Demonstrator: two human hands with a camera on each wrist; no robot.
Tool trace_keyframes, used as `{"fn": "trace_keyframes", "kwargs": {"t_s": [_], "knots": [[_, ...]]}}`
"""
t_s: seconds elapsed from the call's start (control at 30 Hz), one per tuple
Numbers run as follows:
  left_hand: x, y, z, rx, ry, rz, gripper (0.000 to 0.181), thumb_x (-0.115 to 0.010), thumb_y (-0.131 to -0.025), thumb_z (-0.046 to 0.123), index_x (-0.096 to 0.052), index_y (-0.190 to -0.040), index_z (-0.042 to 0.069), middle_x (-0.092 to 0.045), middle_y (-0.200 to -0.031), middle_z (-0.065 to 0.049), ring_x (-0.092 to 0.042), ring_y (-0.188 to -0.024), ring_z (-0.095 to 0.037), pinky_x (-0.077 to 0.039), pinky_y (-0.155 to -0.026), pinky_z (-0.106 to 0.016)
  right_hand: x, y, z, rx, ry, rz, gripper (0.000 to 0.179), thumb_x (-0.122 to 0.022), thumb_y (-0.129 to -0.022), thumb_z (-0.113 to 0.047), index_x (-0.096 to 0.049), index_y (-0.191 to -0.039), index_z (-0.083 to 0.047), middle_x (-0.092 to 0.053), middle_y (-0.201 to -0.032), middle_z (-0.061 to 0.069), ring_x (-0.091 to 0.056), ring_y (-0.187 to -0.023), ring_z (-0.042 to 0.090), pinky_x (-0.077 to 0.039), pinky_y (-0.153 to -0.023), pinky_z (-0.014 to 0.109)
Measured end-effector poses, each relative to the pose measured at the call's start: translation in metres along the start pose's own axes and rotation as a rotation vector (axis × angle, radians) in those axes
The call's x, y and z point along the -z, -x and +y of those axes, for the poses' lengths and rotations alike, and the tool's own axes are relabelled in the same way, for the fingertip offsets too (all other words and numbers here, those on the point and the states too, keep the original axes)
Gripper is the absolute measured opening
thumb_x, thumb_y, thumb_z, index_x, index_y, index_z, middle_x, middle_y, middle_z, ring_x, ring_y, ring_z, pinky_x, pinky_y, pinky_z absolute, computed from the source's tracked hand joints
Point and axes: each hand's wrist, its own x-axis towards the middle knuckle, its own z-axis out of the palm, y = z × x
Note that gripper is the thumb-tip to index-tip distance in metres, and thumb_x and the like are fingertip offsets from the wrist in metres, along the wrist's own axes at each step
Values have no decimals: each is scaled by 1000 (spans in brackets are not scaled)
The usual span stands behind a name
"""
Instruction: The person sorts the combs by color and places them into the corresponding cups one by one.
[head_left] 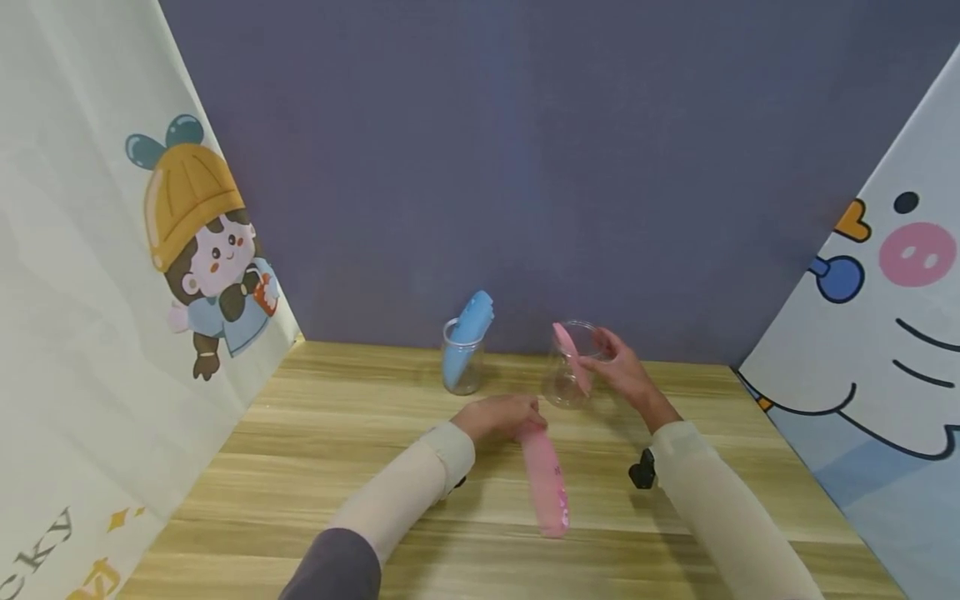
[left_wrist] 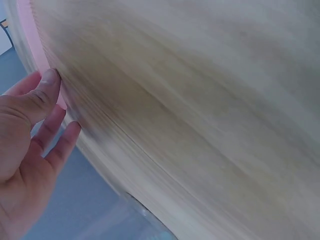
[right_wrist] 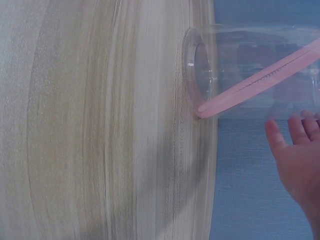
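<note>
My left hand (head_left: 501, 417) pinches one end of a pink comb (head_left: 546, 483) between thumb and fingers. The comb hangs over the table toward the near side; the left wrist view shows part of this pink comb (left_wrist: 34, 35) at the thumb tip. With thumb and fingers around its right side near the rim, my right hand (head_left: 622, 371) holds a clear plastic cup (head_left: 564, 390). Another pink comb (right_wrist: 260, 80) leans inside that cup, its teeth visible in the right wrist view. The thumb of my right hand is hidden there.
A second clear cup (head_left: 467, 385) stands to the left, with blue combs (head_left: 471, 329) sticking out of its top. Behind the wooden table (head_left: 337, 392) rises a dark blue-grey partition (head_left: 450, 167). Printed cartoon panels flank both sides.
</note>
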Motion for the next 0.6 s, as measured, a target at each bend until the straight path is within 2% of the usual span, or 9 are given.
{"fn": "trace_keyframes", "kwargs": {"t_s": [0.07, 0.13, 0.33, 0.6], "knots": [[-1, 0, -1, -16, 14, 6, 26, -62, -99, 11, -74, -119, 22, -68, -116, -2, -63, -105, -14, -50, -92, -20, 1, 1, -1, -3, 1, -3, 97, -74, -93, -41, -15, -164, -10, -26, -168, 18, -26, -153, 43, -26, -122, 61], [-1, 0, -2, -55, -38, 2, 31, -64, -97, 8, -74, -122, 23, -68, -119, -2, -63, -109, -14, -50, -95, -20, 1, 2, -2, -8, 0, -5, 97, -74, -94, -40, -15, -164, -10, -25, -168, 19, -25, -153, 43, -26, -123, 61], [-4, 5, -5, -57, -52, -7, 38, -66, -95, 7, -71, -129, 23, -68, -124, 0, -61, -117, -14, -47, -105, -21, 0, 4, -6, -14, -13, -3, 96, -75, -94, -37, -15, -164, -9, -25, -168, 20, -25, -152, 44, -25, -123, 62], [-9, 11, -9, -54, -39, 33, 40, -69, -92, 8, -70, -129, 22, -66, -123, -1, -61, -117, -14, -47, -105, -23, 1, 2, -2, -11, 0, 0, 95, -74, -93, -39, -17, -164, -9, -27, -167, 19, -27, -151, 44, -27, -122, 62]]}}
